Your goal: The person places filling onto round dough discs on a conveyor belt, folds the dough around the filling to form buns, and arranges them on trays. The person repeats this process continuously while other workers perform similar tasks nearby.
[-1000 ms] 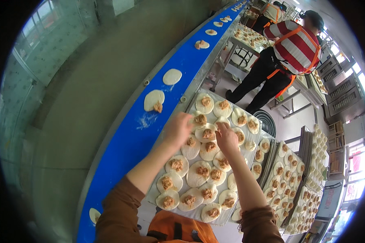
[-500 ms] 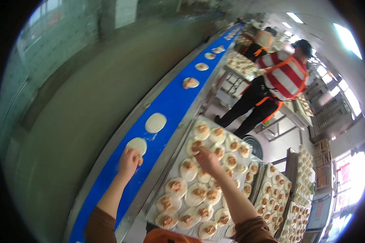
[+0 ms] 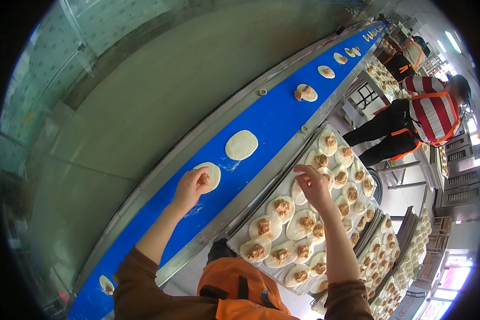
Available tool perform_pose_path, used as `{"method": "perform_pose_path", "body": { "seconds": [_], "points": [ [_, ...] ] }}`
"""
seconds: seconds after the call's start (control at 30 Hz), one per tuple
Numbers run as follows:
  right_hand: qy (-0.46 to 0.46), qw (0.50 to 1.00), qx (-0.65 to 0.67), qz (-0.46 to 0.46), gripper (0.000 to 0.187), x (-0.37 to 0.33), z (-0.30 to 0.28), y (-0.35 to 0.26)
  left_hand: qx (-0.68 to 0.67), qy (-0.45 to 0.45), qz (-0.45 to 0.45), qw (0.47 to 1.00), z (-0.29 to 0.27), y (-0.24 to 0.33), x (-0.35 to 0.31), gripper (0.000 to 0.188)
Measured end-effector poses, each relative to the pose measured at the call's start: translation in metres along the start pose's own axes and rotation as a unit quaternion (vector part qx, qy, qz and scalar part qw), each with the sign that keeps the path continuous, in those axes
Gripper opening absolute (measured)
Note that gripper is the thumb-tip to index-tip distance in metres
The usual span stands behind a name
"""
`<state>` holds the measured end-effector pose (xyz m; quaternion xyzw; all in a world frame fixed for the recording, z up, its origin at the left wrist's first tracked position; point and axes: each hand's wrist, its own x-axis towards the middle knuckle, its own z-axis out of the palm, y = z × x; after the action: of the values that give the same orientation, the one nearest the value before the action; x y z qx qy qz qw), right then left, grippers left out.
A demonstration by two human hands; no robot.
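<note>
On the blue conveyor belt (image 3: 266, 120), my left hand (image 3: 188, 189) is at a flat white dough round (image 3: 213, 172). Its fingers are closed about a lump of brown filling (image 3: 204, 180), which touches the dough. My right hand (image 3: 316, 186) is over the tray (image 3: 240, 229) of dough rounds on the right, its fingers bent but apart, and I see nothing in them. Beneath and beside it lie filled dough rounds (image 3: 281, 208), each with a brown lump on top. Farther up the belt is a plain dough round (image 3: 241, 145).
Several filled rounds (image 3: 306, 93) lie farther along the belt, and another round (image 3: 106, 284) is at its near end. More loaded trays (image 3: 378, 245) stand at right. A person in a red-and-white striped top (image 3: 434, 109) stands beyond my tray, with another person (image 3: 410, 56) farther off.
My view has swung, so the scene sits farther right. My right hand has come off a filling lump on the tray. My left hand stays at the same dough round, with the lump now over the dough.
</note>
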<state>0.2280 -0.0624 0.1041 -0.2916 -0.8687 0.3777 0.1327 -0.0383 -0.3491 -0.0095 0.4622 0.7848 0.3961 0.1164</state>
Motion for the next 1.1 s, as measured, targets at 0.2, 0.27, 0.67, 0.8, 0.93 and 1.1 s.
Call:
{"method": "perform_pose_path", "body": {
  "seconds": [0.2,0.27,0.67,0.8,0.93,1.1],
  "points": [
    [-0.034,0.998,0.027,-0.046,0.030,0.005,0.023,0.000,0.137,-0.024,0.000,0.990,-0.024,-0.026,-0.029,0.050],
    [-0.027,0.997,0.025,-0.067,0.026,0.017,0.029,0.006,0.152,-0.028,-0.066,0.986,-0.038,-0.025,-0.042,0.052],
    [0.080,0.969,-0.233,0.002,0.048,0.176,0.063,0.051,0.124,-0.178,-0.281,0.935,-0.125,-0.017,-0.124,0.048],
    [0.038,0.958,-0.284,-0.021,0.054,0.191,0.085,0.061,0.207,-0.219,-0.248,0.921,-0.147,-0.003,-0.166,0.051],
    [0.146,0.969,-0.195,0.044,0.051,0.213,0.075,0.093,0.246,-0.261,-0.232,0.904,-0.166,0.009,-0.206,0.053],
    [0.182,0.962,-0.138,0.151,0.058,0.256,0.036,0.132,0.129,-0.255,-0.474,0.833,-0.193,0.008,-0.254,0.041]
  ]
}}
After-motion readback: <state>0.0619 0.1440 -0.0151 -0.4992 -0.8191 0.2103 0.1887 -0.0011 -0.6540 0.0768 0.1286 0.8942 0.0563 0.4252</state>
